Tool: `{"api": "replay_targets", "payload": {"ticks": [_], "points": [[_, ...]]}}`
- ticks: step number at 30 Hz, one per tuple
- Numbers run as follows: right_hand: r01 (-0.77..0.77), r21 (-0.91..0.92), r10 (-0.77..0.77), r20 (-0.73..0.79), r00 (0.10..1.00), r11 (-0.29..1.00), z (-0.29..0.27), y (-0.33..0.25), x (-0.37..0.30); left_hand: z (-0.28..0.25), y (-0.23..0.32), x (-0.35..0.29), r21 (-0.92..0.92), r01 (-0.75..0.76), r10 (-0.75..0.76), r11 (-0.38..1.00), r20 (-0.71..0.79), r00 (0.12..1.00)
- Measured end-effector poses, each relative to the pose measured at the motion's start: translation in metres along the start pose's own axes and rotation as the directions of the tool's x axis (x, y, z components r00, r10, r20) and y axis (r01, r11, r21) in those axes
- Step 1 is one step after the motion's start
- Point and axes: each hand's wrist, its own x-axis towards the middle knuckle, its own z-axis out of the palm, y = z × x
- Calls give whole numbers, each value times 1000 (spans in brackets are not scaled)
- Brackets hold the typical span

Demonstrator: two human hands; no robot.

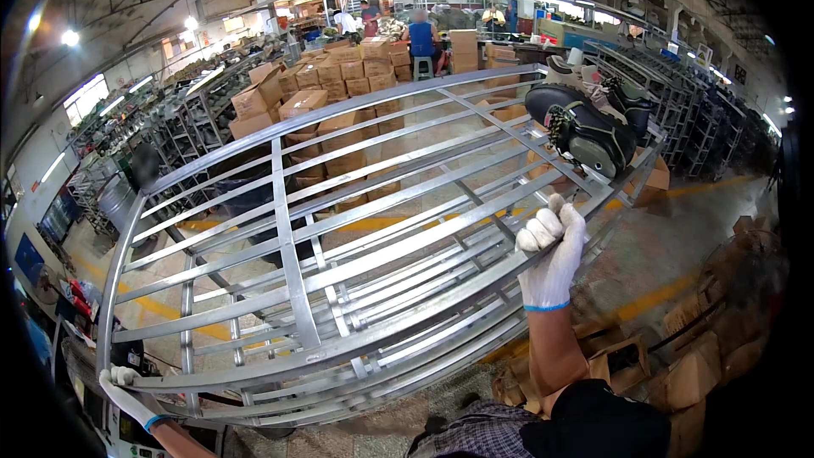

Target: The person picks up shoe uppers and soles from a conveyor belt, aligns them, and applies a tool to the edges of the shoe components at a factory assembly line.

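Note:
A silver metal shelf rack (297, 309) with several tiers of slatted bars fills the space before me. My right hand (549, 259), in a white knit glove with a blue cuff, has its fingers wrapped round the near rail towards the right end. At the near left corner my left hand (129, 394), gloved the same way, is closed on the frame; part of it lies behind the metal. Several shoes sit bunched on the top tier at the right, a black shoe (585, 131) with patterned laces foremost, just beyond my right hand. Bars cross the top tier to their left.
Stacked cardboard boxes (343, 68) stand beyond the rack. More racks of shoes (678, 93) line the right. Open cartons (695, 373) lie on the floor by my right side. Far off, a person in blue (421, 38) sits on a stool. A metal drum (119, 201) stands at the left.

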Motion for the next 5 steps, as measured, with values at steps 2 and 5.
{"api": "replay_targets", "payload": {"ticks": [2, 5], "points": [[-1, 35, 1, -21, 1000, 999, 0, 8, 2, 7, 10, -8, 80, -13, 16, 997, -42, 999], [13, 84, -9, -56, 998, 996, 7, 17, 6, -22, 23, 13, 12, 73, -73, 997, 8, 997]]}}
